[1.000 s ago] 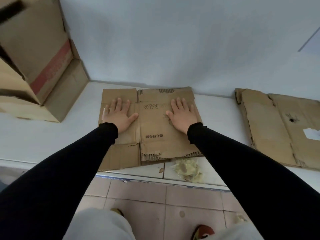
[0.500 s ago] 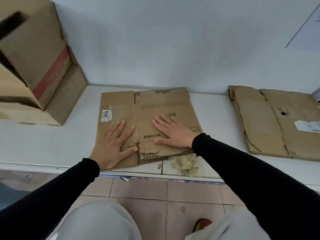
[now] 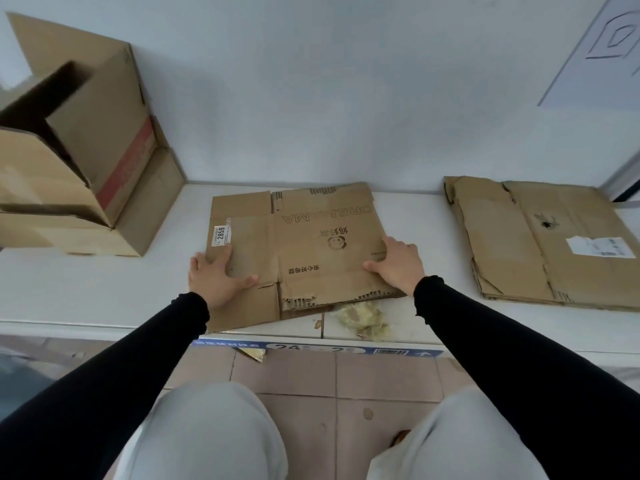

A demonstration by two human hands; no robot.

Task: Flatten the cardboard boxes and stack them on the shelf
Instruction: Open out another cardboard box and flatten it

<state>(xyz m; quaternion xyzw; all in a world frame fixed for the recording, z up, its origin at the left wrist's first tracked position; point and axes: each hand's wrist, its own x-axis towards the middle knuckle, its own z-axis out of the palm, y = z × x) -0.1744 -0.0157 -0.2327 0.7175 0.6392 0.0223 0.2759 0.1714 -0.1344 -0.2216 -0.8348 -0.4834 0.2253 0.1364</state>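
Storeroom or warehouse, white shelf (image 3: 104,289) with blue numbered label strip (image 3: 311,351), cardboard boxes (image 3: 86,168), tiled floor (image 3: 346,379)

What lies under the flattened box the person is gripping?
The flattened box lies on the white shelf; its near corner overhangs the edge. Yellowish crumpled scraps show beside its torn edge. Anything beneath the cardboard is covered.

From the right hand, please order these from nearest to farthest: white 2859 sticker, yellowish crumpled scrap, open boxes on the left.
From the right hand:
1. Yellowish crumpled scrap, just below it.
2. White 2859 sticker, across the flattened box.
3. Open boxes, far left.
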